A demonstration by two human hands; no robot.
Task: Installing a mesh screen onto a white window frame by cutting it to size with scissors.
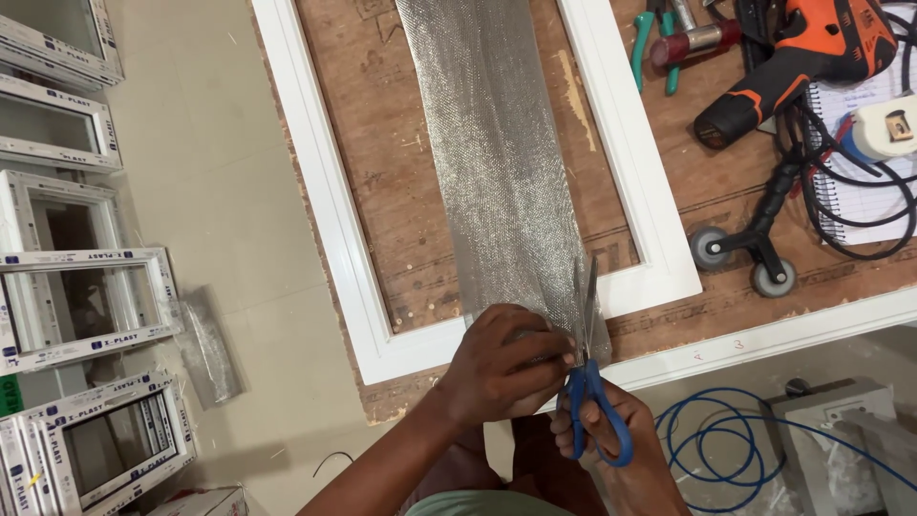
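Grey wire mesh lies in a long strip across a white frame on the wooden workbench. At its near end, the left hand clenches the mesh edge, while the right hand grips blue-handled scissors, blades raised against the mesh's right side. An orange drill rests well apart.
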